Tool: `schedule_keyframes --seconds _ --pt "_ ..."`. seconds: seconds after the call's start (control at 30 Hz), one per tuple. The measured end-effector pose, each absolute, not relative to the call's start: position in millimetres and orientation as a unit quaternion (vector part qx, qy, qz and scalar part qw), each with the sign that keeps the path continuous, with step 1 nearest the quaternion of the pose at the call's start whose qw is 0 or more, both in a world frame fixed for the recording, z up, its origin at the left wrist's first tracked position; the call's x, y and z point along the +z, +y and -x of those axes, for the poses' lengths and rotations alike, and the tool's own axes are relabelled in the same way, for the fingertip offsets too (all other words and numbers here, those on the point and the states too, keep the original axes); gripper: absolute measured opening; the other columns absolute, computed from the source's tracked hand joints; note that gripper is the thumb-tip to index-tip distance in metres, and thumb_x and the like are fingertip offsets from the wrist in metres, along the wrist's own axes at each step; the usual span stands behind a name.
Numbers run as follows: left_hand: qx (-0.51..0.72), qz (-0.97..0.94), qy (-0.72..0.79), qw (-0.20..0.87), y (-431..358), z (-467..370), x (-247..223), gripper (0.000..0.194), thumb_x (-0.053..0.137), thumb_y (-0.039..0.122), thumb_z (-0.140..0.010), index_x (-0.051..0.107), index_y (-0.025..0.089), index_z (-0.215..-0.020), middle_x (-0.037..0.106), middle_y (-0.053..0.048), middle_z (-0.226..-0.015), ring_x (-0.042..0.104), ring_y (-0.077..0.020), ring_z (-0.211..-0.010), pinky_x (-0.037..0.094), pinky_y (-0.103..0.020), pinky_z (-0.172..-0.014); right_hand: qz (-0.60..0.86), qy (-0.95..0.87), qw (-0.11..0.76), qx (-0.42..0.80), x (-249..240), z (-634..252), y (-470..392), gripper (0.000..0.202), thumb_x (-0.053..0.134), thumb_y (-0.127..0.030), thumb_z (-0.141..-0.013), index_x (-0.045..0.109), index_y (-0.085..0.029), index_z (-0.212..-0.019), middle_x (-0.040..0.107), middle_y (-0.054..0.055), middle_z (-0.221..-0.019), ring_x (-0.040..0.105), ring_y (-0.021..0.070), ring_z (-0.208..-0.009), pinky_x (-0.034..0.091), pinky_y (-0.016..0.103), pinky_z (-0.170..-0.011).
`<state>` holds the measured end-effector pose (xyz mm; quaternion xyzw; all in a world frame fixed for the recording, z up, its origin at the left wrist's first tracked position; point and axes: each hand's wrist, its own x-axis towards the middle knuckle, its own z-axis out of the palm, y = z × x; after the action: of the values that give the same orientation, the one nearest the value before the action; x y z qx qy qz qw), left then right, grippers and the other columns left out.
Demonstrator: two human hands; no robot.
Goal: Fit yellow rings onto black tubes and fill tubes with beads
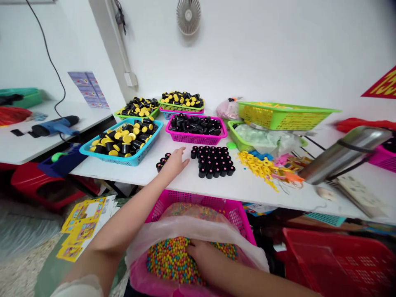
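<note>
My left hand (177,163) is over the white table, fingers apart and nothing visibly held. Beside and partly behind it stands a small group of black cylinders (161,161) with pink dots on top. To its right, several more black cylinders (215,161) stand upright in close rows. My right hand (199,252) reaches into a bag of small multicoloured beads (170,258). Its fingers look curled and are partly sunk among the beads, so what they hold is hidden. The translucent bag (192,227) lies open in a pink basket (244,214) below the table edge.
Behind the cylinders is a magenta basket (197,138) of black pieces. A blue basket (136,159) holds black-and-yellow pieces at left. Yellow plastic parts (258,165) and a steel flask (337,159) are to the right. A red crate (334,247) stands low at right.
</note>
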<state>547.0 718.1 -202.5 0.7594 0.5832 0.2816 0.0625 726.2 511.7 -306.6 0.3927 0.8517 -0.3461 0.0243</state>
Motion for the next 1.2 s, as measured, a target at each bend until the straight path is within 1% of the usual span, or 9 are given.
schedule_keyframes --seconds 0.17,0.3,0.43,0.5,0.57,0.7,0.87,1.03,1.2 --pt "0.239 -0.744 0.617 0.091 764.1 -588.8 -216.2 0.044 0.059 0.026 -0.089 0.049 0.007 -0.128 0.059 -0.022 -0.121 0.061 -0.0303 -0.11 0.045 -0.039 -0.093 -0.357 0.863 0.004 -0.357 -309.8 -730.0 513.6 0.049 0.046 -0.001 -0.067 0.066 -0.017 -0.109 0.065 0.011 -0.111 0.063 0.0235 -0.101 0.047 0.026 -0.084" --pt "0.239 -0.744 0.615 0.103 760.4 -588.7 -210.4 0.03 0.059 0.024 -0.087 0.058 0.01 -0.114 0.066 -0.019 -0.109 0.064 -0.0295 -0.104 0.047 -0.039 -0.09 -0.348 0.865 0.004 -0.361 -307.0 -734.6 516.9 0.047 0.047 0.0 -0.068 0.066 -0.016 -0.107 0.067 0.011 -0.106 0.064 0.0216 -0.098 0.045 0.024 -0.083" --pt "0.268 -0.768 0.569 0.119 716.6 -568.8 -190.0 0.029 0.065 0.029 -0.082 0.057 0.016 -0.106 0.068 -0.011 -0.104 0.065 -0.0237 -0.097 0.048 -0.036 -0.089 -0.337 0.865 -0.019 -0.371 -298.3 -742.9 518.0 0.048 0.045 0.001 -0.07 0.067 -0.019 -0.108 0.068 0.009 -0.104 0.064 0.0201 -0.097 0.045 0.025 -0.083" --pt "0.327 -0.784 0.496 0.18 679.2 -556.0 -179.9 0.026 0.066 0.026 -0.08 0.051 0.018 -0.099 0.068 -0.008 -0.108 0.064 -0.0198 -0.097 0.049 -0.033 -0.087 -0.332 0.859 -0.044 -0.388 -291.0 -747.1 517.3 0.048 0.043 0.002 -0.072 0.067 -0.019 -0.108 0.068 0.008 -0.105 0.063 0.0191 -0.1 0.045 0.026 -0.086" --pt "0.384 -0.781 0.385 0.307 635.6 -544.5 -172.5 0.026 0.066 0.021 -0.08 0.042 0.019 -0.091 0.065 -0.01 -0.114 0.063 -0.0185 -0.104 0.048 -0.033 -0.091 -0.331 0.844 -0.064 -0.416 -281.7 -750.6 516.4 0.045 0.043 0.0 -0.076 0.068 -0.02 -0.107 0.069 0.006 -0.106 0.063 0.0176 -0.1 0.046 0.026 -0.087" --pt "0.348 -0.744 0.282 0.496 553.7 -528.9 -175.6 0.034 0.064 0.009 -0.078 0.035 0.021 -0.093 0.06 -0.011 -0.115 0.06 -0.0184 -0.106 0.048 -0.031 -0.085 -0.357 0.8 -0.088 -0.473 -264.2 -755.9 514.8 0.031 0.049 -0.009 -0.084 0.067 -0.02 -0.106 0.069 0.004 -0.106 0.063 0.0169 -0.095 0.047 0.028 -0.086" --pt "0.301 -0.718 0.291 0.555 488.5 -521.5 -219.8 0.027 0.049 0.011 -0.087 0.032 0.022 -0.106 0.055 -0.009 -0.107 0.053 -0.0165 -0.096 0.042 -0.031 -0.08 -0.37 0.773 -0.124 -0.5 -258.8 -761.5 509.1 0.029 0.053 -0.013 -0.085 0.067 -0.021 -0.109 0.068 0.004 -0.111 0.061 0.0181 -0.104 0.044 0.033 -0.097" --pt "0.384 -0.526 0.256 0.714 459.9 -532.5 -257.0 0.02 0.036 0.04 -0.098 0.028 0.024 -0.108 0.055 -0.004 -0.096 0.048 -0.0148 -0.08 0.037 -0.031 -0.073 -0.399 0.761 -0.139 -0.492 -265.1 -762.8 500.9 0.027 0.054 -0.01 -0.084 0.066 -0.019 -0.107 0.069 0.005 -0.11 0.062 0.0167 -0.103 0.045 0.032 -0.096" --pt "0.436 -0.454 0.249 0.736 459.5 -545.4 -262.3 0.025 0.045 0.029 -0.092 0.026 0.027 -0.108 0.058 0.002 -0.082 0.049 -0.0135 -0.073 0.034 -0.03 -0.072 -0.404 0.772 -0.139 -0.471 -275.0 -761.5 496.2 0.028 0.054 -0.009 -0.083 0.066 -0.019 -0.106 0.068 0.005 -0.108 0.062 0.0172 -0.101 0.046 0.034 -0.094"
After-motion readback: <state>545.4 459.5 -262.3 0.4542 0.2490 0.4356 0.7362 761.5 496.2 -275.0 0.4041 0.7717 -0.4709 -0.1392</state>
